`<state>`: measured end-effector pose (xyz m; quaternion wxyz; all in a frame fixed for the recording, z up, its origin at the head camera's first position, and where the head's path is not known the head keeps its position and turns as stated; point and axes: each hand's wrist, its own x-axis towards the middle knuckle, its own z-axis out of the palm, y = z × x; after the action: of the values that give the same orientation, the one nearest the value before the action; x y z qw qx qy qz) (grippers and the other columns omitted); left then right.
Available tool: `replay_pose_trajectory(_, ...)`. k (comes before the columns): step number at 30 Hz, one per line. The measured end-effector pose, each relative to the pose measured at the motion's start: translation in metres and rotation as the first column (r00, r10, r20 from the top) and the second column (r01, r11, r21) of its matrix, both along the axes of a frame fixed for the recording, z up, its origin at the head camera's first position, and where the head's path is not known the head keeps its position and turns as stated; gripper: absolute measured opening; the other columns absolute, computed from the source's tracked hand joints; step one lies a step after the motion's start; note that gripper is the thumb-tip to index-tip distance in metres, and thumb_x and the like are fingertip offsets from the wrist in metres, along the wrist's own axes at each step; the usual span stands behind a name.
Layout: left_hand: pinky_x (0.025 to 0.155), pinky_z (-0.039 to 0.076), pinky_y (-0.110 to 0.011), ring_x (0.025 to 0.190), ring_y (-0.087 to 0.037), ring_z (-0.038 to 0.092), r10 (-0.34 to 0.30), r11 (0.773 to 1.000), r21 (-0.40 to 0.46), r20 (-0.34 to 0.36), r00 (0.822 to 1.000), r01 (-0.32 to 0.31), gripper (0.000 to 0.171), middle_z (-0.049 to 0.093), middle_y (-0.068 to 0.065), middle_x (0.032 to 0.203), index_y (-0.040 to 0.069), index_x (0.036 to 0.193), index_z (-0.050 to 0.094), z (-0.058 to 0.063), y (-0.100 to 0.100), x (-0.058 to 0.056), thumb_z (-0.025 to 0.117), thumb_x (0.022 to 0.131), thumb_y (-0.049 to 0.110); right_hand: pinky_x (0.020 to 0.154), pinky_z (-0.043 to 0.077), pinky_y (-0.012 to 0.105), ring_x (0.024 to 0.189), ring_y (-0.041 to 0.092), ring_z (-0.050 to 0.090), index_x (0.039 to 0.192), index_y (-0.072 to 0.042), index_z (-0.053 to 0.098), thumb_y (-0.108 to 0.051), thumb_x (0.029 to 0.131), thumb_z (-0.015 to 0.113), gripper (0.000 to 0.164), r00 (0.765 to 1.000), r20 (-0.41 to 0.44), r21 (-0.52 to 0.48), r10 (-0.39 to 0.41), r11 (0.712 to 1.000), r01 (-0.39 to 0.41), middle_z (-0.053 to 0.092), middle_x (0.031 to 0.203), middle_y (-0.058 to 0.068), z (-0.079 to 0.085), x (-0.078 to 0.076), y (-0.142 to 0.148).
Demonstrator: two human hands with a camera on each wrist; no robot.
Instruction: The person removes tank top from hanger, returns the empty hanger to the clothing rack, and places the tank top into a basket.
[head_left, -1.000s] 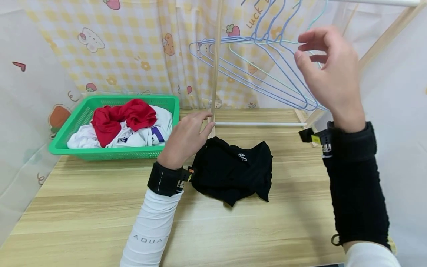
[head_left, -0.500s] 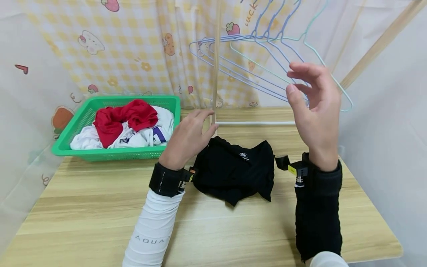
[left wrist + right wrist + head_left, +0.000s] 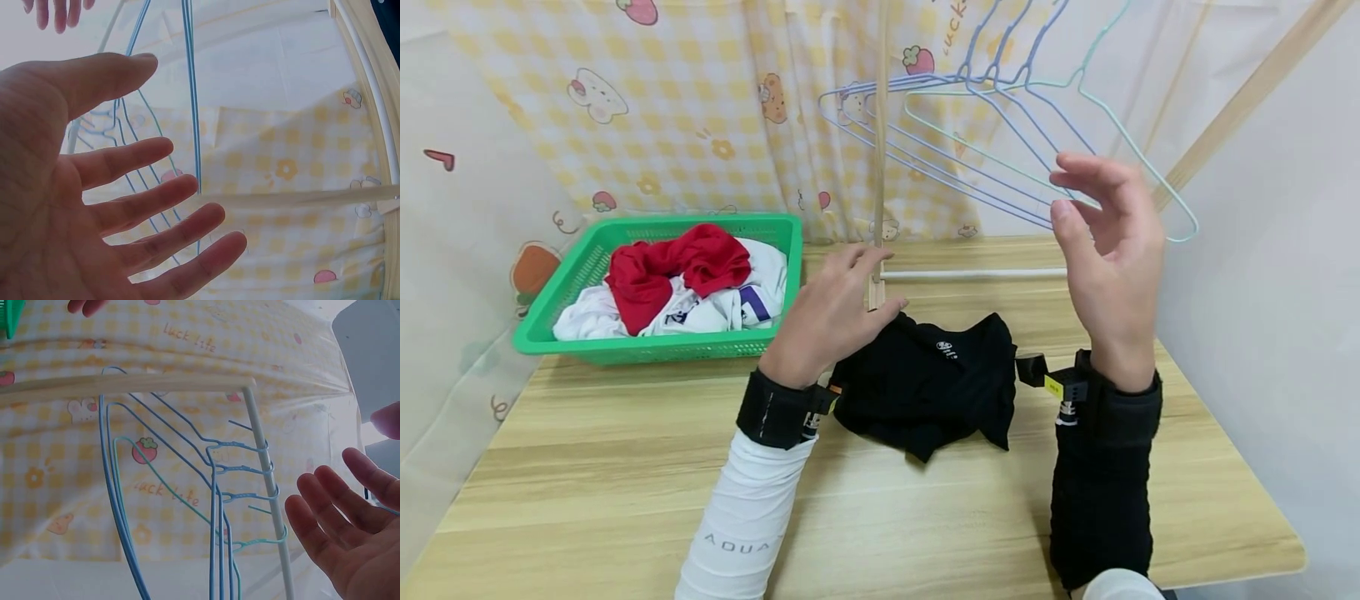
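Note:
A crumpled black T-shirt [image 3: 932,392] with a small white print lies on the wooden table. My left hand [image 3: 831,317] hovers at its upper left, fingers spread and loosely bent, holding nothing. Raised to the right of the shirt, my right hand [image 3: 1116,267] is also without anything in it, its fingers gently bent and its thumb apart. Blue hangers [image 3: 1000,125] and one mint green hanger [image 3: 1120,125] hang behind the hands; the right fingertips overlap them in the head view. In the right wrist view, the hangers' hooks loop over a white rail [image 3: 262,462].
A green basket [image 3: 647,343] at the back left holds a red garment [image 3: 677,267] and white clothes [image 3: 756,287]. The rack has a wooden post [image 3: 881,150], a slanting wooden bar [image 3: 1247,108] and a low white crossbar [image 3: 977,273]. A patterned curtain [image 3: 685,108] closes the back.
My right hand has come down and left from beside the hangers, then nearly stopped. My left hand has shifted slightly right, its fingers more spread. The shirt and basket stay where they were.

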<state>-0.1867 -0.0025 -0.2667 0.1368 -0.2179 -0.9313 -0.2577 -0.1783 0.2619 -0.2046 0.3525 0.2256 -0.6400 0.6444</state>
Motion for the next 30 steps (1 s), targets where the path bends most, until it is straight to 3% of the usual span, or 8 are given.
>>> replay_pose_trajectory(5, 0.116, 0.051, -0.051, 0.144, -0.037, 0.054, -0.076, 0.995, -0.064, 0.003, 0.997, 0.076, 0.071, 0.056, -0.018, 0.156, 0.008, 0.156, 0.055, -0.003, 0.016, 0.003, 0.078, 0.099, 0.043, 0.105, 0.054, 0.03, 0.12, 0.028, 0.066, 0.126, 0.0, 0.072, -0.003, 0.094, 0.069, 0.033, 1.0, -0.011, -0.025, 0.001, 1.0, -0.002, 0.071, 0.129, 0.009, 0.001, 0.001, 0.006)
replay_pose_trajectory(8, 0.116, 0.051, -0.052, 0.147, -0.038, 0.052, -0.115, 0.985, -0.126, 0.046, 0.992, 0.12, 0.074, 0.052, -0.017, 0.16, 0.011, 0.159, 0.052, -0.008, 0.032, 0.006, 0.077, 0.1, 0.047, 0.104, 0.054, 0.03, 0.12, 0.029, 0.066, 0.125, 0.001, 0.073, -0.005, 0.094, 0.07, 0.033, 1.0, -0.009, -0.038, -0.012, 0.999, 0.012, 0.071, 0.129, 0.01, 0.002, 0.002, 0.01)
replay_pose_trajectory(14, 0.113, 0.053, -0.056, 0.152, -0.039, 0.046, -0.169, 0.932, -0.301, 0.142, 0.975, 0.205, 0.08, 0.044, -0.018, 0.167, 0.018, 0.165, 0.045, -0.031, 0.071, 0.015, 0.074, 0.1, 0.055, 0.102, 0.054, 0.031, 0.119, 0.03, 0.066, 0.125, 0.0, 0.074, -0.005, 0.093, 0.071, 0.032, 1.0, 0.001, -0.06, -0.028, 0.998, 0.028, 0.071, 0.129, 0.012, 0.002, 0.002, 0.014)
replay_pose_trajectory(19, 0.114, 0.05, -0.061, 0.153, -0.042, 0.042, -0.098, 0.88, -0.443, 0.184, 0.978, 0.172, 0.08, 0.04, -0.017, 0.169, 0.027, 0.167, 0.042, -0.054, 0.093, 0.022, 0.076, 0.099, 0.054, 0.101, 0.054, 0.03, 0.118, 0.03, 0.067, 0.124, -0.001, 0.074, -0.005, 0.093, 0.071, 0.031, 0.999, -0.001, -0.062, -0.044, 0.997, 0.044, 0.071, 0.129, 0.013, 0.002, 0.001, 0.018)
replay_pose_trajectory(25, 0.112, 0.048, -0.071, 0.156, -0.049, 0.038, -0.003, 0.859, -0.499, 0.22, 0.976, 0.116, 0.085, 0.038, -0.018, 0.169, 0.031, 0.166, 0.044, -0.077, 0.1, 0.021, 0.083, 0.094, 0.051, 0.097, 0.054, 0.029, 0.118, 0.03, 0.067, 0.123, 0.0, 0.073, -0.005, 0.093, 0.07, 0.031, 0.999, -0.007, -0.074, -0.044, 0.996, 0.043, 0.072, 0.128, 0.012, 0.001, 0.004, 0.02)
replay_pose_trajectory(28, 0.11, 0.047, -0.074, 0.158, -0.053, 0.033, -0.001, 0.857, -0.491, 0.301, 0.954, 0.156, 0.084, 0.034, -0.021, 0.171, 0.032, 0.167, 0.042, -0.088, 0.101, 0.015, 0.082, 0.096, 0.048, 0.099, 0.055, 0.03, 0.117, 0.03, 0.067, 0.123, 0.001, 0.073, -0.005, 0.092, 0.07, 0.031, 0.999, -0.012, -0.08, -0.038, 0.996, 0.037, 0.072, 0.128, 0.012, 0.002, 0.005, 0.019)
replay_pose_trajectory(30, 0.108, 0.049, -0.075, 0.157, -0.054, 0.032, -0.004, 0.862, -0.469, 0.373, 0.928, 0.192, 0.082, 0.033, -0.022, 0.172, 0.032, 0.168, 0.04, -0.091, 0.1, 0.01, 0.079, 0.098, 0.046, 0.101, 0.055, 0.031, 0.118, 0.031, 0.067, 0.123, 0.001, 0.073, -0.004, 0.092, 0.071, 0.031, 0.999, -0.013, -0.078, -0.032, 0.996, 0.031, 0.072, 0.128, 0.012, 0.004, 0.006, 0.018)
